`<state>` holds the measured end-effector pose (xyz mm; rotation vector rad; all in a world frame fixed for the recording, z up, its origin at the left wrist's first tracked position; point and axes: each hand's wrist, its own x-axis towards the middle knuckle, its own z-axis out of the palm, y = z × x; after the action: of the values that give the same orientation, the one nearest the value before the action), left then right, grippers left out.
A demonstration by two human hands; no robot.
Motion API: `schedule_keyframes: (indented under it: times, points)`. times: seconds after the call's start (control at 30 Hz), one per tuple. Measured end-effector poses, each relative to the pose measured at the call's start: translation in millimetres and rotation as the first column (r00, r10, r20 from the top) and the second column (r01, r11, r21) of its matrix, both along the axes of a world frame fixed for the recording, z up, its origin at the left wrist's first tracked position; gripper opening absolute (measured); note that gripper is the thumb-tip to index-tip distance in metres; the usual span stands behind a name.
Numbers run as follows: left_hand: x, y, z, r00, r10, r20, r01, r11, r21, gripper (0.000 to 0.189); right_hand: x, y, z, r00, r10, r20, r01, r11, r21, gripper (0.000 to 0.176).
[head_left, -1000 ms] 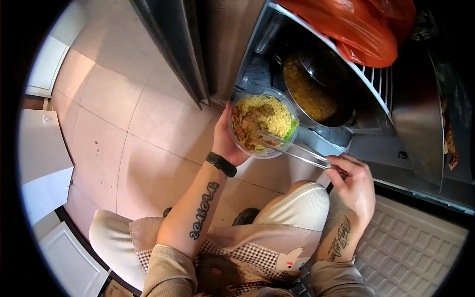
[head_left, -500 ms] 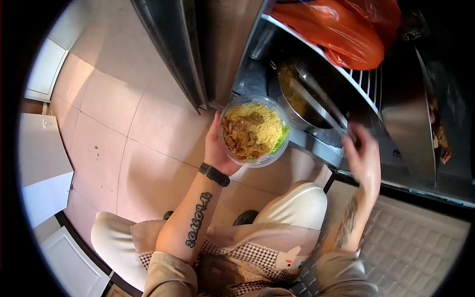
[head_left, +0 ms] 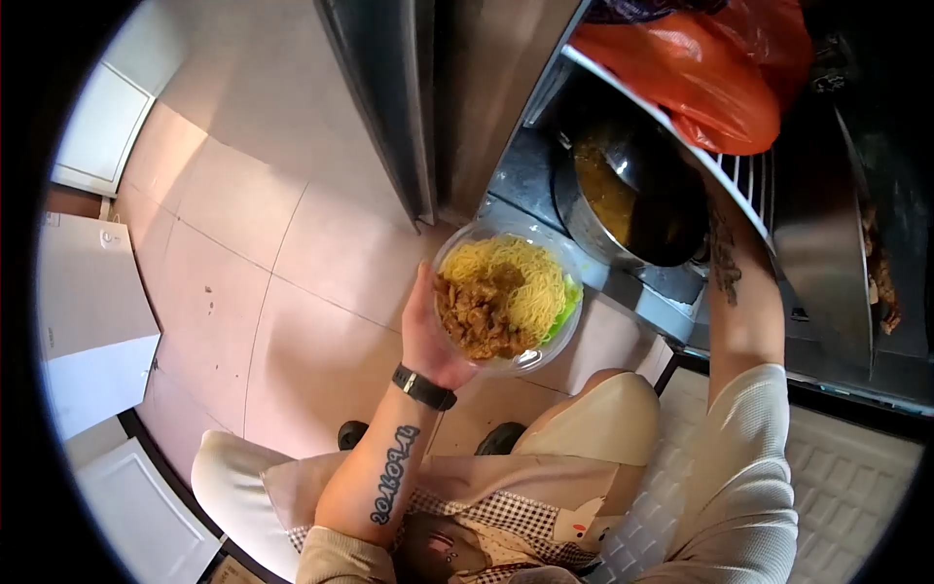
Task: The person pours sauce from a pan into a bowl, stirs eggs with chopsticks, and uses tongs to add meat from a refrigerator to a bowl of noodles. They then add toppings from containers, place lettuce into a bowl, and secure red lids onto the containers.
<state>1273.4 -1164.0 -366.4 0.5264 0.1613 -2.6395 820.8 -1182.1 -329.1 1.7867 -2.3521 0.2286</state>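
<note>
My left hand (head_left: 435, 336) is closed around the side and underside of a clear plastic bowl (head_left: 576, 326). Yellow noodles (head_left: 533, 282), chunks of brown saucy meat (head_left: 482, 311) and a green leaf (head_left: 564, 307) fill the bowl. My right forearm (head_left: 735, 268) reaches under a wire shelf into an open cabinet, and my right hand is hidden in the dark there. Close to it stands a metal pot (head_left: 591, 229) holding yellow-brown liquid (head_left: 608, 195). A shiny dark piece (head_left: 634, 161) overlaps the pot's opening; what it is does not show clearly.
Above the pot, an orange plastic bag (head_left: 710, 88) lies on the white wire shelf (head_left: 744, 180). A metal sheet (head_left: 827, 263) and browned food (head_left: 880, 282) are at the right. The open door (head_left: 467, 117) stands left of the cabinet, over a tiled floor (head_left: 321, 263).
My right hand has gone from in front of the cabinet to deep inside it, beyond the pot. The long shiny edge over the pot has shifted. My left hand still holds the bowl.
</note>
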Motion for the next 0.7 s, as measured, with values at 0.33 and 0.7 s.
schedule_keyframes:
  times: [0.33, 0.7]
  points:
    - [1, 1, 18, 0.999, -0.035, 0.026, 0.035, 0.999, 0.009, 0.080, 31, 55, -1, 0.957, -0.111, 0.269, 0.101, 0.994, 0.050, 0.069]
    - [9, 1, 17, 0.999, -0.055, 0.004, 0.054, 0.998, 0.010, 0.082, 2, 58, -25, 0.840, -0.138, 0.525, 0.103, 0.990, 0.096, 0.071]
